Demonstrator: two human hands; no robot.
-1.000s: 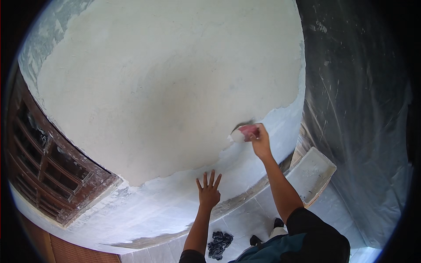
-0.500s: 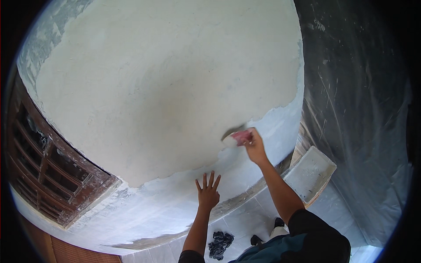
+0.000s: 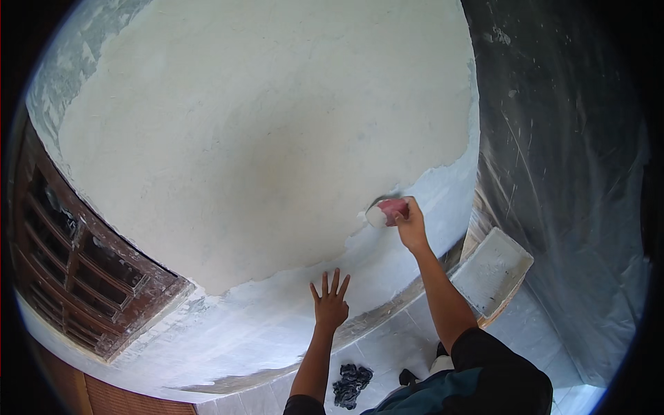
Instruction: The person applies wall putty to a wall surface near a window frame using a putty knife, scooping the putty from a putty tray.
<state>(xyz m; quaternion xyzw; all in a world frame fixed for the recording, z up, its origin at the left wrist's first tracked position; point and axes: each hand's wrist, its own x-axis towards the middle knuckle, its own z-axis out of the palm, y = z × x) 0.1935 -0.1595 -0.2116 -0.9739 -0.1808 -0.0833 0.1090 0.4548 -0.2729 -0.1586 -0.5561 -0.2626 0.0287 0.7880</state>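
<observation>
In front of me a wall point(image 3: 277, 138) carries a broad coat of off-white putty, its ragged lower edge giving way to a paler white-blue band. My right hand point(image 3: 413, 228) grips a red putty scraper point(image 3: 393, 208), whose pale, smeared blade meets the wall at the putty's edge. Shadow hides the exact line of contact. Lower and to the left, my left hand point(image 3: 331, 308) is spread with its fingers pointing up, next to the pale band. It holds nothing; whether the palm touches the wall I cannot tell.
A putty-smeared white tray point(image 3: 492, 270) stands low at the right, by my right forearm. Plastic sheeting point(image 3: 560, 173) hangs over the right side. A crumpled black bag-like heap point(image 3: 351, 386) lies on the floor. A brown wooden lattice frame point(image 3: 76, 263) is at the left.
My right hand and the scraper have shifted slightly to the right along the wall. The left hand stays spread in nearly the same place.
</observation>
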